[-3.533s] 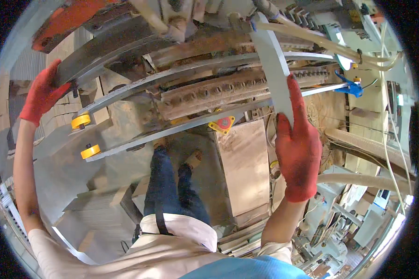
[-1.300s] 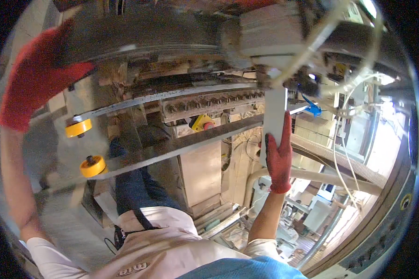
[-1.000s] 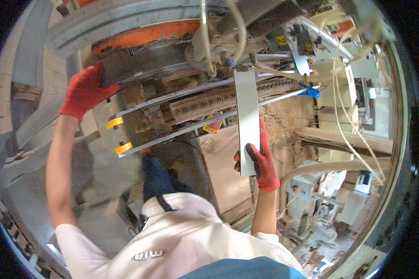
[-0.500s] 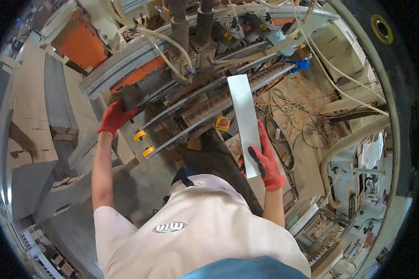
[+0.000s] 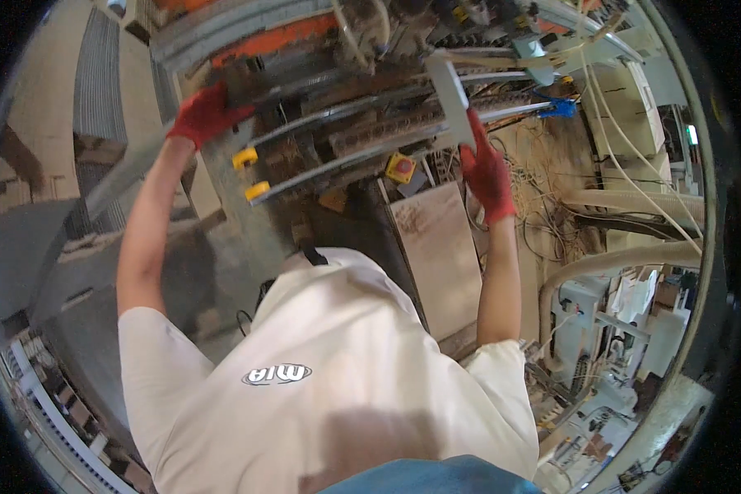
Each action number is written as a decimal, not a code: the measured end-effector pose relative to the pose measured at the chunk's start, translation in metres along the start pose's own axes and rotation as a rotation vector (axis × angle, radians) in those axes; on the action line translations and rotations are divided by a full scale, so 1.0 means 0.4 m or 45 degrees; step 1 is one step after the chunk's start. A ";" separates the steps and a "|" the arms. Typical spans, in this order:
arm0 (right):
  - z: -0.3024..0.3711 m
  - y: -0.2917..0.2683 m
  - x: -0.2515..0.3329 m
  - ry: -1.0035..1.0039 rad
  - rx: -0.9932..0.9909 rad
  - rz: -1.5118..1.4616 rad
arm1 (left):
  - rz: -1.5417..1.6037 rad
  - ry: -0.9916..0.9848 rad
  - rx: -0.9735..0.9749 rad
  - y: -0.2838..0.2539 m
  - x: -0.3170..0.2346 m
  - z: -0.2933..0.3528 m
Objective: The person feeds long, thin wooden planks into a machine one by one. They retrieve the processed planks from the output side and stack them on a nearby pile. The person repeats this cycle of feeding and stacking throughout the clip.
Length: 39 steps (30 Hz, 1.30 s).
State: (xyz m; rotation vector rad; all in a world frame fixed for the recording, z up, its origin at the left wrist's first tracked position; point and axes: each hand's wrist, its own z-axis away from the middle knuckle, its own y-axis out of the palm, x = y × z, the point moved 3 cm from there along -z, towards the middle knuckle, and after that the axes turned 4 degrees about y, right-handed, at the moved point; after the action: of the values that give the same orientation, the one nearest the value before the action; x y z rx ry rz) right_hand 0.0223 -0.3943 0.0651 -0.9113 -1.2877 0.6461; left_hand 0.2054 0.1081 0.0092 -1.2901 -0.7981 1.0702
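In a red glove with dark patches, my right hand (image 5: 487, 174) grips the near end of a long, narrow white board (image 5: 451, 92). The board's far end reaches over the machine's metal rails (image 5: 329, 160). To the left, my left hand (image 5: 206, 118), also red-gloved, is by the dark left end of the machine, thumb and fingers apart. Whether its fingertips touch the machine is hard to tell. Two yellow rail end pieces (image 5: 251, 170) sit just to the right of and below that hand.
A yellow box with a red button (image 5: 401, 168) stands near the rails, beside a dusty board-topped surface (image 5: 438, 251). Stacked panels (image 5: 99, 90) are on the left. Hoses (image 5: 626, 255) and tangled cables (image 5: 535, 193) lie to the right.
My right hand has carried the white board forward and slightly right, toward the machine. My left hand stays by the machine's left end. The whole view has shifted and turned.
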 end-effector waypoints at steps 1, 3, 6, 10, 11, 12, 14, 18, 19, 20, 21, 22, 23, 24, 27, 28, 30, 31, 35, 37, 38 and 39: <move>-0.031 0.009 -0.018 -0.041 0.002 0.044 | 0.002 -0.026 0.046 -0.014 -0.020 0.003; -0.068 0.026 -0.028 -0.082 0.024 0.071 | -0.032 0.000 0.006 -0.028 -0.041 0.016; -0.088 0.041 -0.033 -0.013 0.056 0.107 | -0.080 0.055 -0.061 -0.036 -0.032 0.022; -0.093 0.063 -0.030 -0.014 0.087 0.039 | -0.386 0.356 -0.461 0.086 0.095 0.007; -0.095 0.065 -0.028 0.029 0.128 0.015 | -0.351 0.297 -0.376 0.099 0.124 0.005; -0.087 0.064 -0.045 -0.092 0.015 0.087 | -0.232 0.188 -0.225 0.037 0.056 0.009; -0.087 0.062 -0.036 0.017 0.070 0.087 | -0.058 -0.010 -0.011 -0.055 -0.041 0.028; -0.090 0.057 -0.013 0.028 0.080 0.158 | 0.001 -0.091 0.009 -0.098 -0.073 0.040; -0.090 0.055 -0.005 0.036 0.085 0.164 | 0.027 -0.089 0.001 -0.098 -0.071 0.039; -0.088 0.055 -0.001 -0.091 0.042 0.125 | 0.053 -0.086 -0.007 -0.096 -0.068 0.038; -0.084 0.055 -0.001 -0.129 0.023 0.147 | 0.077 -0.080 -0.016 -0.097 -0.072 0.042; -0.088 0.059 0.001 -0.169 0.003 0.170 | -0.007 -0.091 -0.061 -0.105 -0.087 0.050; -0.088 0.056 0.006 -0.123 0.032 0.183 | 0.081 -0.141 -0.006 -0.106 -0.087 0.053; -0.086 0.053 0.013 -0.076 0.056 0.194 | 0.164 -0.184 0.045 -0.112 -0.085 0.051; -0.084 0.053 0.034 0.114 0.165 0.096 | 0.067 -0.252 0.053 -0.121 -0.114 0.045; -0.083 0.053 0.038 0.135 0.169 0.129 | -0.072 -0.196 -0.059 -0.123 -0.136 0.057; -0.082 0.056 0.046 0.110 0.135 0.195 | -0.118 -0.211 -0.053 -0.130 -0.150 0.057; -0.084 0.056 0.048 0.098 0.119 0.228 | -0.140 -0.219 -0.052 -0.133 -0.156 0.057; -0.088 0.056 0.050 0.045 0.120 0.226 | -0.182 -0.183 -0.063 -0.132 -0.151 0.048; -0.082 0.058 0.055 0.077 0.118 0.223 | -0.247 -0.168 -0.061 -0.121 -0.147 0.047; -0.081 0.058 0.052 0.102 0.120 0.215 | -0.277 -0.150 -0.068 -0.112 -0.146 0.047; -0.083 0.058 0.049 0.041 0.090 0.213 | -0.268 -0.158 -0.054 -0.113 -0.145 0.045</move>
State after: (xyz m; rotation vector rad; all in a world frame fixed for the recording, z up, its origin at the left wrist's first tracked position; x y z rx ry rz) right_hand 0.0604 -0.3727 0.0544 -0.9743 -1.1609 0.8001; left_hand 0.1770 0.0620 0.0623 -1.1540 -1.0315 0.9749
